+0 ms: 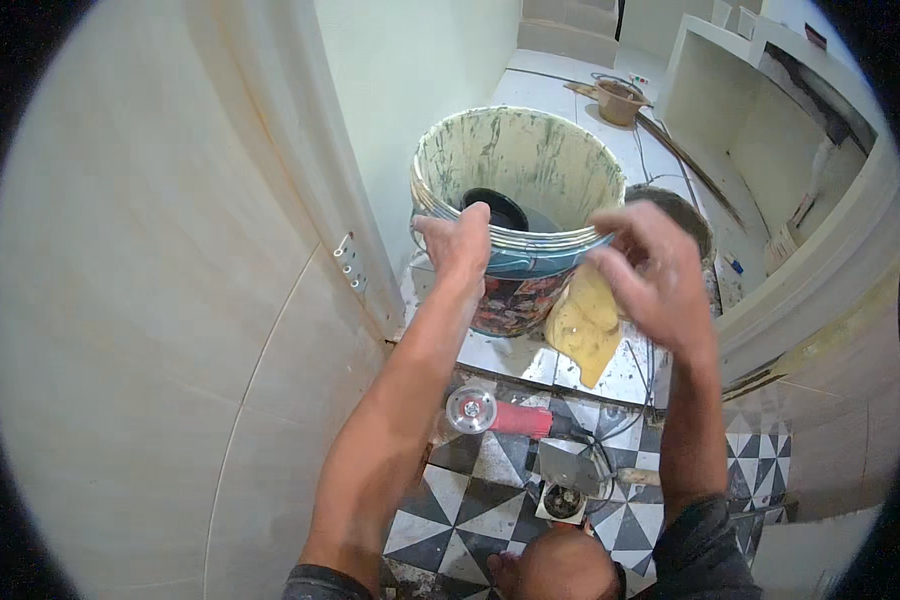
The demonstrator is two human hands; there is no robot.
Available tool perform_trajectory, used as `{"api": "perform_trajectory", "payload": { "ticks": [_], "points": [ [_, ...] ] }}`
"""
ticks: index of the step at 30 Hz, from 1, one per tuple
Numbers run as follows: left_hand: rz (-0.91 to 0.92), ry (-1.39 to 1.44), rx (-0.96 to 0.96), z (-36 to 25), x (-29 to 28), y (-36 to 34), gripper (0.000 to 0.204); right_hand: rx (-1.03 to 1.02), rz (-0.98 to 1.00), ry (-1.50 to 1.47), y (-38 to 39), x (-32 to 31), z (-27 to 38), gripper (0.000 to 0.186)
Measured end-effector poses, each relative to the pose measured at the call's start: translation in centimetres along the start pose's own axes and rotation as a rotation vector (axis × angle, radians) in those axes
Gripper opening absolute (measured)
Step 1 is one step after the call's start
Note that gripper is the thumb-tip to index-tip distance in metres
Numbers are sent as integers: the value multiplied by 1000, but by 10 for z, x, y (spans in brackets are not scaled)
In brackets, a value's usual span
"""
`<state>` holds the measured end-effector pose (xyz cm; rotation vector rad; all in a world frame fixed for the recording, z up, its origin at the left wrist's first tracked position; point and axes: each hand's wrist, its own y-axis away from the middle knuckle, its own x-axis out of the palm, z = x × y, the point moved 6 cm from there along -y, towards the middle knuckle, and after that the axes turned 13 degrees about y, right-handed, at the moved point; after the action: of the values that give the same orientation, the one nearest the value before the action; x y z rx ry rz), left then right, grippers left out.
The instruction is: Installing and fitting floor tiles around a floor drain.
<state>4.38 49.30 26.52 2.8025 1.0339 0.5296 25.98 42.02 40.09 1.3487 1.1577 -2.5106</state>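
A tall paint bucket [510,300] stands on the white-tiled ledge ahead of me, cream and streaked inside, with a blue band and dark patterned side. My left hand [458,240] grips its near left rim, thumb over the edge. At the right rim is my right hand [655,265], slightly blurred, with thumb and fingers apart; whether it touches the rim is hard to tell. Inside the bucket, a black round container [496,207] sits in greyish liquid. Below my right hand, a floppy yellow piece [585,325], perhaps a sponge or cloth, lies against the bucket.
Nearer me, a red angle grinder [515,418] with its cord lies on black-and-white patterned tiles. Beside it is a grey plate-like object [570,465]. A second bucket [675,215] stands behind my right hand. Farther back are a brown tub [620,103] and a long strip [695,165]. Walls flank both sides.
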Motion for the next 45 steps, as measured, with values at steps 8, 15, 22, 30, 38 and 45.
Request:
{"api": "perform_trajectory", "payload": {
  "ticks": [8,15,22,30,38,45],
  "points": [
    [66,89,181,11,-20,21,92,-210,443,595,-104,57,-52,26],
    [103,105,320,26,-31,64,94,-254,1239,872,-110,179,-113,34],
    [126,49,316,38,-9,100,106,-189,1387,427,-32,249,-178,48],
    [-92,132,605,40,-34,122,99,-86,1021,310,-49,187,-148,38],
    [-73,160,625,33,-25,133,97,-634,794,697,-43,155,-220,17],
    [-135,157,593,35,-25,109,97,-421,1008,442,-28,229,-168,23]
  ]
}}
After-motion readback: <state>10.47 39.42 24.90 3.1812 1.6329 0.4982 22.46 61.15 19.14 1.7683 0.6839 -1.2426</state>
